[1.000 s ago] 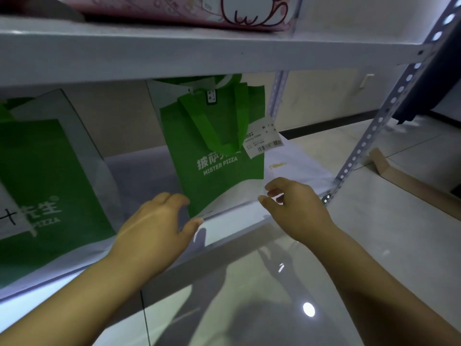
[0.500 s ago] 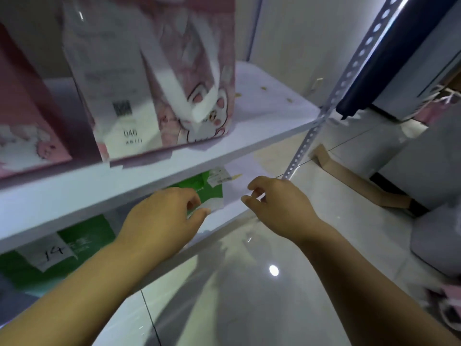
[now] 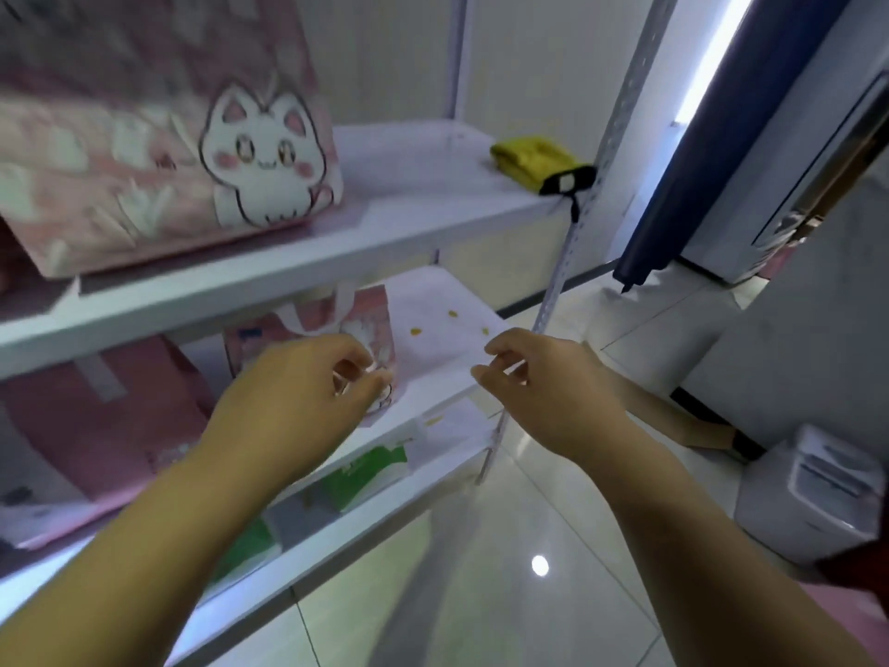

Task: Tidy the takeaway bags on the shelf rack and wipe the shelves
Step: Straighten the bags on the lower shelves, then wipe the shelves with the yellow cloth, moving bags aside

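A white shelf rack [image 3: 298,262] fills the left of the head view. A pink bag with a white cat [image 3: 158,137] stands on the upper shelf, and a folded yellow cloth [image 3: 531,158] lies at that shelf's right end. A smaller pink bag [image 3: 365,315] sits on the middle shelf, with green bags [image 3: 365,474] on the shelf below. My left hand [image 3: 298,402] hovers in front of the smaller pink bag, fingers loosely curled and holding nothing. My right hand [image 3: 548,382] hangs off the middle shelf's right end, also loosely curled with nothing in it.
Small yellow crumbs [image 3: 416,332] dot the bare right part of the middle shelf. A perforated metal upright [image 3: 577,223] stands at the rack's right corner. A dark blue curtain [image 3: 683,151] hangs beyond it. A white appliance [image 3: 813,488] sits on the glossy tiled floor.
The view has swung up from the green-bag shelf to the higher shelves with pink bags. Both hands rose with it and stayed loosely curled, holding nothing.
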A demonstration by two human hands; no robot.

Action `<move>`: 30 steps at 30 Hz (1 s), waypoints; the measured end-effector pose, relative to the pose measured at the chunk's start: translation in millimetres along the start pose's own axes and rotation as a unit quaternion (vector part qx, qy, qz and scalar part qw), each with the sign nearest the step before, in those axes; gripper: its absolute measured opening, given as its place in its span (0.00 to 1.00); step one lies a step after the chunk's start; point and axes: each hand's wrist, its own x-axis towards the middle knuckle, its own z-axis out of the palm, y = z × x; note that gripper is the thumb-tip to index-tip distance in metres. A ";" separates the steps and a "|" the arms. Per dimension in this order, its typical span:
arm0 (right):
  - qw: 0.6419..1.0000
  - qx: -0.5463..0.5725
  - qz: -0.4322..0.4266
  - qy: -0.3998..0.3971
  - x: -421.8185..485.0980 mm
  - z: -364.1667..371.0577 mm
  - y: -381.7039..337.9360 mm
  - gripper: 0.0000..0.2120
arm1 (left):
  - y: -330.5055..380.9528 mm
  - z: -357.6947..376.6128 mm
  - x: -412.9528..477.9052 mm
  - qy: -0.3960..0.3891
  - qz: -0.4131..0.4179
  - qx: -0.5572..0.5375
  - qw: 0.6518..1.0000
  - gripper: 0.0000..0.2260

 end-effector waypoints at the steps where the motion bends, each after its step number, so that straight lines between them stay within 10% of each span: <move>1: 1.000 0.006 -0.004 0.005 0.5 -15.9 -4.6 0.17 | 10.9 -12.5 1.6 0.009 0.001 0.001 1.000 0.09; 30: 0.994 -0.007 0.039 0.102 182.1 -101.9 37.8 0.16 | 55.6 -18.7 204.9 0.048 0.046 0.003 0.998 0.10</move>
